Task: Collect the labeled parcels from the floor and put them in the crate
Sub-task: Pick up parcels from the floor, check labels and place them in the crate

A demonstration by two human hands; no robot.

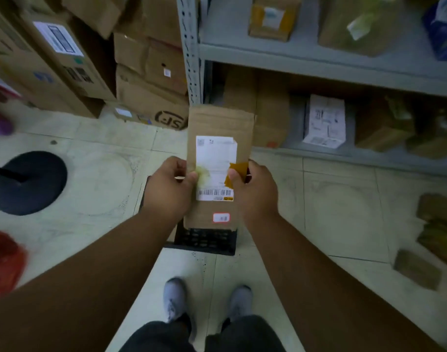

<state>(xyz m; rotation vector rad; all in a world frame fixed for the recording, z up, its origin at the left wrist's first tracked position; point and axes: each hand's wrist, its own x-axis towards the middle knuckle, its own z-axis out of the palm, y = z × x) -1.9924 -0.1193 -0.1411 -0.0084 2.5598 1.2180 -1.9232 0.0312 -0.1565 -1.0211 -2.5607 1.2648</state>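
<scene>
One flat cardboard parcel point(218, 163) is hanging label-up directly over the black slatted crate point(206, 240), probably so its shipping label point(215, 168) can be checked before the drop. The left hand point(170, 185) and right hand point(254, 189) are each pinching a long edge, thumbs on top. About three brown parcels point(430, 240) are lying on the tiled floor point(344, 212) to the right, well apart from the crate.

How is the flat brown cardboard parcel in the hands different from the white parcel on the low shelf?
The flat brown cardboard parcel is held above the black plastic crate by the left hand and right hand; the white parcel rests on the grey metal shelf's bottom level. The brown one carries one white label on bare cardboard; the white one looks white all over. Both bear printed labels.
</scene>
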